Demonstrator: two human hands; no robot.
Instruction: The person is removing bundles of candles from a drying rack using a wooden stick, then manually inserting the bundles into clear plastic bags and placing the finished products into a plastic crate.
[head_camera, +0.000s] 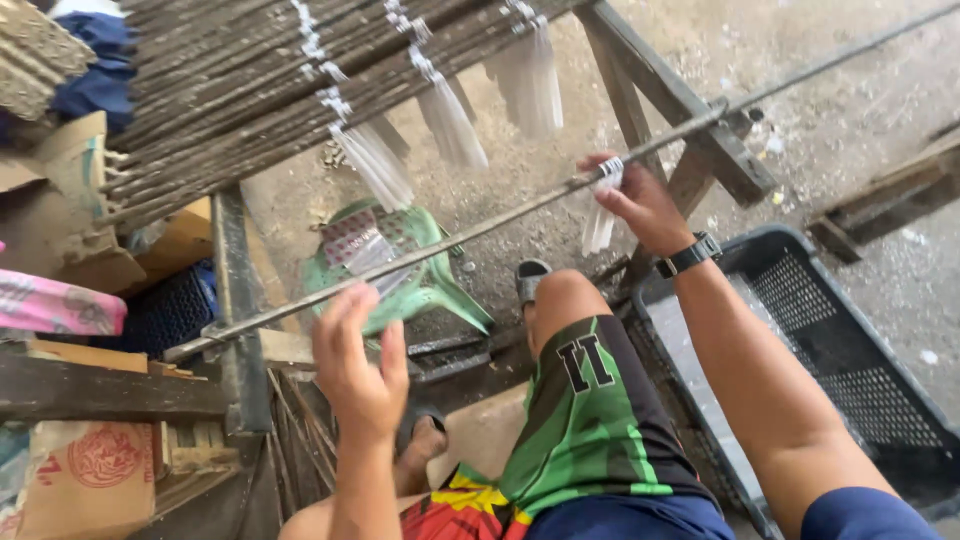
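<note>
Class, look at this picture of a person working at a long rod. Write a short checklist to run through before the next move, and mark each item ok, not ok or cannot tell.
1. Right hand grips the clear strips at the rod: ok.
2. Left hand holds something: cannot tell, fingers blurred.
3. Rod rests on the wooden frame at its far end: ok.
4. Black crate beside the right arm: ok.
5. Strips tied fast to the rod: cannot tell.

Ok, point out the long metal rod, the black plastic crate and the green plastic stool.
Long metal rod (480, 228), head view: on its bare middle stretch between the two hands.
Black plastic crate (860, 365), head view: on its perforated side wall.
Green plastic stool (430, 285), head view: on its seat edge below the rod.
</note>
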